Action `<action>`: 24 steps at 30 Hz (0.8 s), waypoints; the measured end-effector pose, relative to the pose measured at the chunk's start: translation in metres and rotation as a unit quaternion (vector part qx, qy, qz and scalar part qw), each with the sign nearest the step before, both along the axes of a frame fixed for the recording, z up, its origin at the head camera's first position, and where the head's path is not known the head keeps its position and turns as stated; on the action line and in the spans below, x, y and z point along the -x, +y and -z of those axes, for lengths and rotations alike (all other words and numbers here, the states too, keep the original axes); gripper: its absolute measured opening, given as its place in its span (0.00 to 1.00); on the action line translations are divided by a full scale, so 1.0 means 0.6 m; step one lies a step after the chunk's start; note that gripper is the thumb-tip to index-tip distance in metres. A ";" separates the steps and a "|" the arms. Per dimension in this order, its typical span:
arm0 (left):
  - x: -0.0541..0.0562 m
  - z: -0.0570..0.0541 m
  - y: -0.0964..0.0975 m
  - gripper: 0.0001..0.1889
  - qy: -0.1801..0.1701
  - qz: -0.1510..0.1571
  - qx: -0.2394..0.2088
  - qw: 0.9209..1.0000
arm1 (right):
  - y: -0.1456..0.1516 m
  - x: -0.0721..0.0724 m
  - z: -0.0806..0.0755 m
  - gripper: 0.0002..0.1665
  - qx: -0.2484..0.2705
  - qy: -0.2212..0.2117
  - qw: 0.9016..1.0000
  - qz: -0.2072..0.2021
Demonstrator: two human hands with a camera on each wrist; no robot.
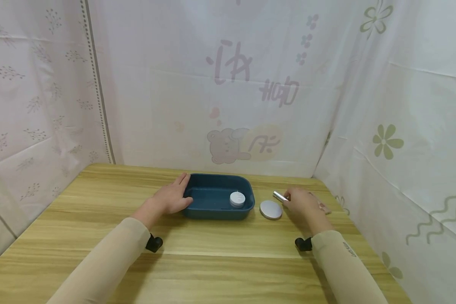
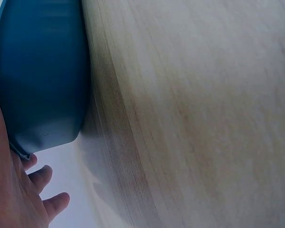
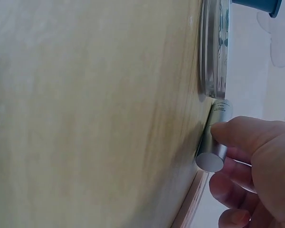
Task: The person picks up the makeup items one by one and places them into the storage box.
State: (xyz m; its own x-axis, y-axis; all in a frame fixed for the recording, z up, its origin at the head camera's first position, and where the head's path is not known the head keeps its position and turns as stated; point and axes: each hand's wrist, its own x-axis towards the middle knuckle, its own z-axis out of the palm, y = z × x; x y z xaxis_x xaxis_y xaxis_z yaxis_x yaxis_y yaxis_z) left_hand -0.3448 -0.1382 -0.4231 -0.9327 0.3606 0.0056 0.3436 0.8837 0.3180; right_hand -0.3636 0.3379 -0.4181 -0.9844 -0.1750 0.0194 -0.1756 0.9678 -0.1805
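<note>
A blue rectangular plastic bin (image 1: 216, 214) stands on the table. My left hand (image 1: 170, 198) holds its left end, with the thumb over the rim and the fingers outside, as the left wrist view shows. Inside the bin, toward the right, sits a small round white container (image 1: 237, 198). To the right of the bin, my right hand (image 1: 303, 205) pinches a slim silver tube (image 3: 213, 142) between thumb and fingers, low over the table. A round silver-lidded case (image 1: 270, 210) lies between the bin and that hand. Beyond the right hand is a flat pinkish item (image 1: 324, 207), partly hidden.
The wooden table (image 1: 220, 274) runs back to a printed white curtain (image 1: 167, 105), and similar curtains hang on both sides. A small black device (image 1: 153, 242) is strapped at the left wrist and another black device (image 1: 303, 244) at the right.
</note>
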 end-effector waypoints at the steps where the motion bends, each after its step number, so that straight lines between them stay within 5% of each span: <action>1: 0.000 0.000 0.000 0.47 -0.001 0.000 0.000 1.000 | 0.000 -0.001 0.000 0.15 0.000 -0.002 1.000 0.002; 24: -0.001 0.001 0.001 0.47 0.000 -0.002 -0.003 1.000 | -0.004 -0.009 -0.008 0.12 -0.012 -0.019 1.000 0.006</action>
State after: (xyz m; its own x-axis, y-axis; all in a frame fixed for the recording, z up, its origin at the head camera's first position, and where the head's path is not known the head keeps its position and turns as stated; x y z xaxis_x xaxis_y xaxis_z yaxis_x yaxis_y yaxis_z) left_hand -0.3439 -0.1377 -0.4235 -0.9339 0.3575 0.0071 0.3404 0.8829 0.3234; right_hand -0.3584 0.3356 -0.4133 -0.9865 -0.1625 -0.0216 -0.1568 0.9738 -0.1644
